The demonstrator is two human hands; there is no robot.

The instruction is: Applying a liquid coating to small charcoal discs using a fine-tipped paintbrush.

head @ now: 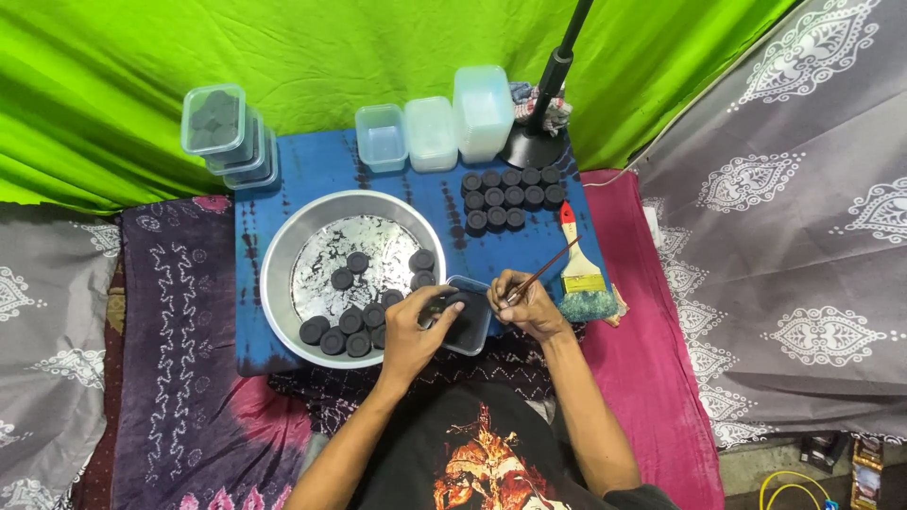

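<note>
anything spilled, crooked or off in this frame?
Nothing serious. The metal bowl bottom is smeared with black residue, matching the black discs in it. The stacked tubs at back left sit slightly staggered.

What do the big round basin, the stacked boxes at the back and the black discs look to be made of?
Basin: metal, likely steel or aluminium; silvery rim with a dull sheen, floor smeared black.
Stacked boxes: clear plastic; the cloth shows through their walls.
Black discs: matte, charcoal-like pressed pucks, judging by the sooty residue; not certain.
Left hand steadies a small clear tub, also plastic.
</note>
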